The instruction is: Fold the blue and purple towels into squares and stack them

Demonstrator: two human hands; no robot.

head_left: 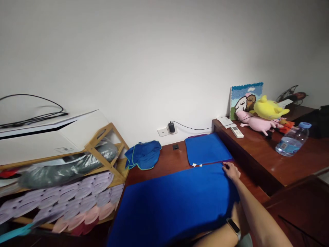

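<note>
A large blue cloth [174,199] lies spread over the reddish-brown table. My right hand [232,171] pinches its far right corner, fingers closed. Lower down, beside the cloth's right edge and partly behind my right forearm, is my left hand [239,212], with a smart band on its wrist. It is blurred, and its fingers cannot be made out. Just beyond the cloth's far edge sits a smaller folded blue cloth [207,149] with small white tags. A crumpled blue cloth with green edging [144,155] rests at the back left of the table.
On the right, a raised brown desk [269,161] holds a water bottle [293,140], plush toys [268,108], a white remote [236,132] and a dog picture [245,99]. A wooden rack [102,154] with slippers stands left. A charger [171,128] is plugged into the wall.
</note>
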